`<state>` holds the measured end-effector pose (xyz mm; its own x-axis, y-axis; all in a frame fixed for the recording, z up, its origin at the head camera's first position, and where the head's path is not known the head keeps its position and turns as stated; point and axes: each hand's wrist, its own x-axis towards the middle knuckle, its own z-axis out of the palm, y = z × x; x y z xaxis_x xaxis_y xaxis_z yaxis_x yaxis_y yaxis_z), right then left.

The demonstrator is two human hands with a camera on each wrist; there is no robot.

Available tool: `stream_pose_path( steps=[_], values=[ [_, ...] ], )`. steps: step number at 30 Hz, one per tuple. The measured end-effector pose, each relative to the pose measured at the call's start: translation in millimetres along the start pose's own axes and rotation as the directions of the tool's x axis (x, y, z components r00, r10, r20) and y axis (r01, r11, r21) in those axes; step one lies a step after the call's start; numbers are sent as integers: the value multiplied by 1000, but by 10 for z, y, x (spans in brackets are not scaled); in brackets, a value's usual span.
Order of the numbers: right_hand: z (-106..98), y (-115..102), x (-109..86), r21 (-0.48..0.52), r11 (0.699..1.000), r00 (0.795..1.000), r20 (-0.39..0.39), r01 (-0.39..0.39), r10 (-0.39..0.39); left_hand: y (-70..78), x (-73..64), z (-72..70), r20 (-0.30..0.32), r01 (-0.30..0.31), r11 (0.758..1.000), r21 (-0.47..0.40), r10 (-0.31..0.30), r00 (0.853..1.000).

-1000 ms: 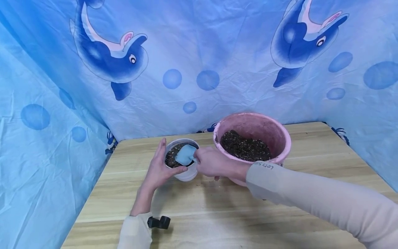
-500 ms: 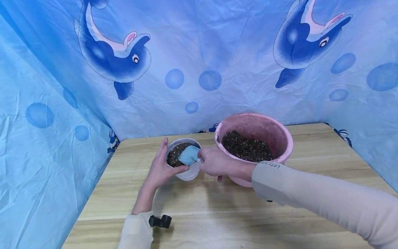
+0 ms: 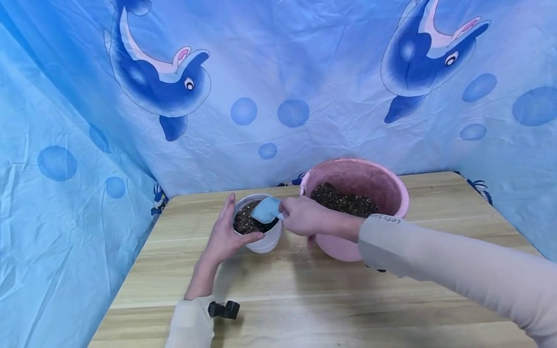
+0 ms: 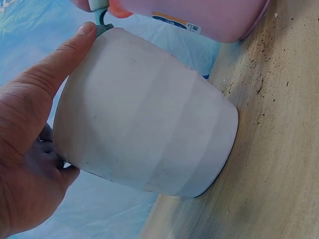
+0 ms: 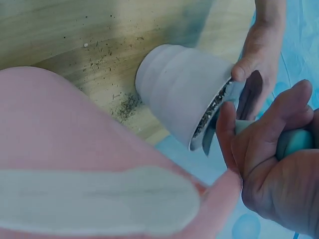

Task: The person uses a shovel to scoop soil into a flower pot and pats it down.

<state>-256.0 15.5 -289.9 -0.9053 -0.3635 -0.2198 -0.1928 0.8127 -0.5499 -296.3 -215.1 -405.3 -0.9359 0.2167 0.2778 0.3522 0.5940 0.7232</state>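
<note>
A white plant pot (image 3: 265,242) stands on the wooden table, dark soil (image 3: 244,222) filling much of it. My left hand (image 3: 224,238) holds the pot at its rim, thumb on the near side and fingers round the left; in the left wrist view the thumb (image 4: 60,59) lies by the rim. My right hand (image 3: 303,215) grips the handle of a light-blue hand trowel (image 3: 265,210), whose blade is over the pot's right side. In the right wrist view the trowel's handle end (image 5: 296,142) shows in the curled fingers.
Right of the pot stands a pink bucket (image 3: 339,247) with dark soil (image 3: 348,203) inside, partly behind my right arm. Soil crumbs (image 5: 127,105) lie on the table between them. A blue dolphin-print cloth (image 3: 278,63) rises behind the table.
The trowel blade has shifted a little right and up over the pot, my right hand moving with it. My left hand stays on the pot.
</note>
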Motion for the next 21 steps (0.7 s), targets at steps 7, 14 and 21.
stream_pose_path(
  steps=[7, 14, 21],
  values=[
    [-233, 93, -198, 137, 988, 996, -72, 68, -59, -6, 6, -16, 2, -19, 999, 34, 19, 1000],
    [-472, 272, -416, 155, 974, 979, -148, 164, -141, 52, 14, -53, 6, -36, 996, 87, 35, 999],
    [-658, 454, -590, 148, 970, 967, -198, 192, -161, 179, 38, -80, 20, -72, 991, 116, 70, 997]
  ],
)
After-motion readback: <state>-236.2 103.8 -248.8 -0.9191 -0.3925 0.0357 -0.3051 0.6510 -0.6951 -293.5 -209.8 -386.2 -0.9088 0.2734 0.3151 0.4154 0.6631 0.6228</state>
